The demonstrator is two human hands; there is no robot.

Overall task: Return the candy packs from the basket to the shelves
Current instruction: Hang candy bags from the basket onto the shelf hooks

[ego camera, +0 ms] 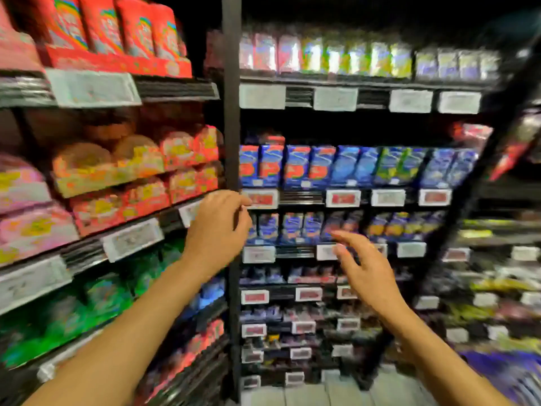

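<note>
While both arms reach toward the shelves (301,197), left hand (218,230) fingers curl empty and right hand (366,271) fingers spread.

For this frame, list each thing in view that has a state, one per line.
Left hand: raised at the black shelf post, fingers curled, holding nothing visible.
Right hand: raised before the shelves, fingers relaxed, empty.
Blue candy packs: upright in a row on the shelf.
Red bags: standing on the top left shelf.
White price tags: clipped to shelf edges.
Basket: not in view.
</note>
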